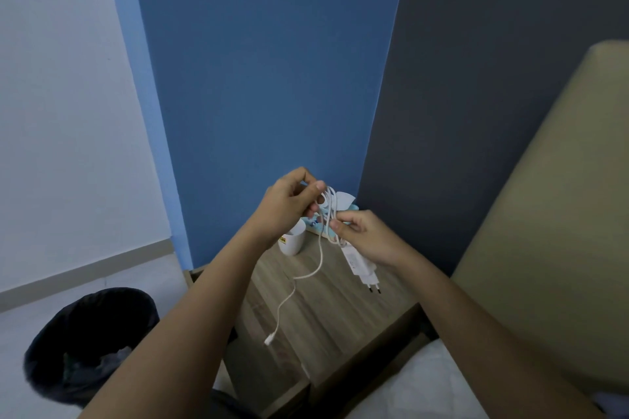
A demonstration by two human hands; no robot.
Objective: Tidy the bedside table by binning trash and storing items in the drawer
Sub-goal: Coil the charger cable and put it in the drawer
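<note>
Both hands are raised above the wooden bedside table. My left hand pinches several white loops of a charger cable between thumb and fingers. My right hand grips the same cable just above the white charger plug, which hangs below the palm with its two pins pointing down-right. The cable's loose end dangles to a small connector over the table front. A white cup with a yellow label stands at the table's back left. Behind the hands lies a light blue packet, mostly hidden.
A black bin with a dark liner and crumpled trash inside stands on the floor to the left of the table. A beige headboard and white bedding fill the right. The blue wall is close behind the table.
</note>
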